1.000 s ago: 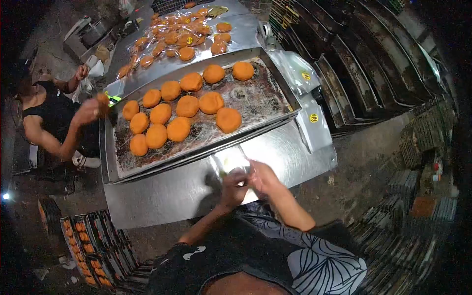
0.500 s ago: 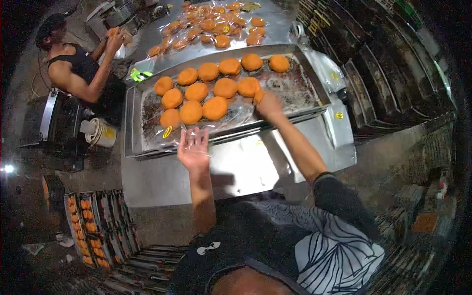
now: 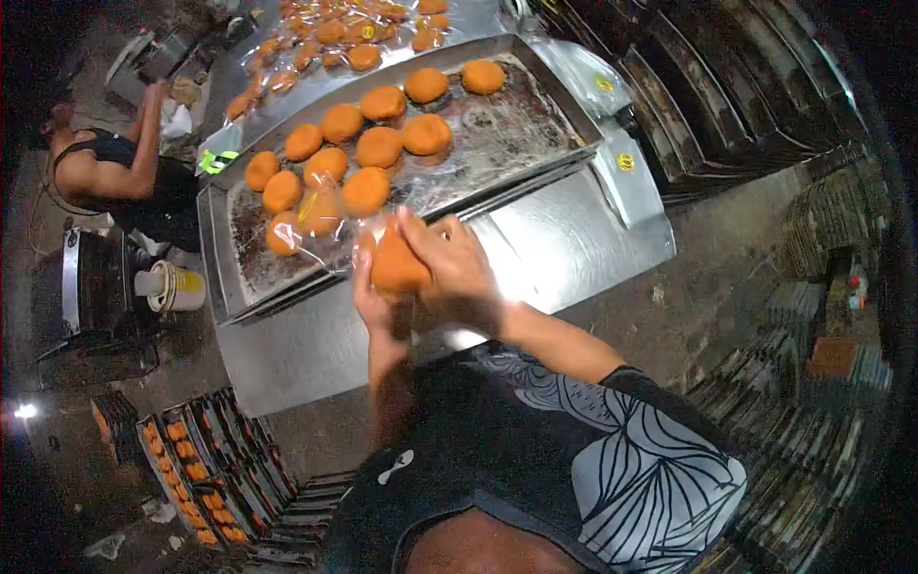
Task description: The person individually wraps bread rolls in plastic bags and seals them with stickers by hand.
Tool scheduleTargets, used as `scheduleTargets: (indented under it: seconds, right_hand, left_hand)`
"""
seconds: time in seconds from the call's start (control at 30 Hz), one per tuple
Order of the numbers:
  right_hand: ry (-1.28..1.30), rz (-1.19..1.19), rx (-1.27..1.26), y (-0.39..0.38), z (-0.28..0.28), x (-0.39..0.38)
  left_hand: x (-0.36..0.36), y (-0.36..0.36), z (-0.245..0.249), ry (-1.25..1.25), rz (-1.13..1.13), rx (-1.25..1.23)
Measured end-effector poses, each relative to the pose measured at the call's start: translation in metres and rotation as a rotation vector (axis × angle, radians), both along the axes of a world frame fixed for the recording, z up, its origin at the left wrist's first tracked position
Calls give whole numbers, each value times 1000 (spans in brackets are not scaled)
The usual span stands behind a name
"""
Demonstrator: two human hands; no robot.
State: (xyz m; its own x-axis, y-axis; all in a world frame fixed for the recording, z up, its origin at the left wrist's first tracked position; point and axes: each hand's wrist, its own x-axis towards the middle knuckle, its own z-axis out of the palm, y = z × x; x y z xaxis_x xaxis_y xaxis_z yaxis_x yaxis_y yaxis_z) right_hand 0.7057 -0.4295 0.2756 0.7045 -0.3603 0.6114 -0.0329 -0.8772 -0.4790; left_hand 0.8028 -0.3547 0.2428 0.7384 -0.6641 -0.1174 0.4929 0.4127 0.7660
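Note:
An orange-brown bun (image 3: 397, 263) is held between my two hands, in front of the tray's near edge. My right hand (image 3: 457, 263) wraps its far side, thumb lying along the top. On the other side my left hand (image 3: 371, 301) is curled against the bun, with a clear plastic bag (image 3: 330, 228) at its fingers. The bag stretches left over the nearest buns and bears a yellow mark. Behind my hands, the metal tray (image 3: 564, 100) carries several more round buns (image 3: 379, 147) on its dark, stained bottom.
Bagged buns (image 3: 330, 33) lie heaped on the metal table (image 3: 287, 368) beyond the tray. Plastic bags (image 3: 636, 177) are stacked at its right. A co-worker (image 3: 105, 163) stands at the left near a white bucket (image 3: 180, 287). Dark trays (image 3: 736, 105) are stacked at the right.
My right hand has brought a bun from the tray leftward and toward me to my left hand. My left fingers, spread before, now curl in. The view has shifted.

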Motion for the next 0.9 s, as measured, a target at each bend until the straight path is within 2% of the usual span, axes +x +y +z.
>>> scheduleTargets:
  seconds: [0.03,0.07,0.13,0.17,0.2,0.23,0.27,0.33,0.4,0.47,0.53,0.6,0.67,0.7,0.73,0.77,0.8,0.87,0.9]
  right_hand:
    - [-47,-56,51,-1,4,2]
    - [-75,-85,51,-3,2,0]
    - [-106,-111,54,-5,-9,-8]
    - [-89,-108,4,-6,-14,-13]
    - [-70,-103,-46,-8,-19,-15]
    - [-148,-232,-68,-11,-23,-10]
    - [-146,-228,-63,-9,-17,-8]
    - [-228,-300,39,-11,-3,-5]
    - [-154,-274,41,-8,-15,-12]
    - [-116,-199,124,-8,-18,-17]
    - [-90,-233,125,-16,-7,-13]
    - [-219,-219,61,-25,-5,1]
    - [-168,-161,26,-25,-33,3]
    - [-280,-63,216,-20,-40,-4]
    - [-287,-155,314,-20,-44,-12]
    - [-297,-243,417,-20,-38,-19]
    - [-160,-246,456,-34,-34,-20]
    - [134,128,660,-74,-48,-18]
    - [-5,38,588,-94,-37,-9]
  left_hand:
    - [-5,-2,9,170,-18,47]
    - [-2,-3,6,174,-18,56]
    - [11,-3,2,237,-227,-93]
    - [1,-6,18,127,-153,-20]
    - [-5,-12,13,124,-144,-25]
    - [-11,-13,3,36,-106,27]
    - [-18,-16,0,-51,-71,81]
    - [-21,-22,4,-37,-37,61]
    - [-25,-19,41,85,-172,79]
    - [-34,-19,42,106,-140,125]
    - [-39,-20,36,142,-115,172]
    - [-40,-23,16,227,-130,98]
    - [-37,-24,14,264,-128,58]
    - [-33,-22,19,281,-157,-3]
    - [-29,-20,22,300,-186,-66]
    - [-23,-12,-11,516,-331,-62]
    - [-38,-19,-23,407,-218,38]
    - [-50,-19,-32,164,-150,66]
    - [-50,-14,-60,-10,-254,58]
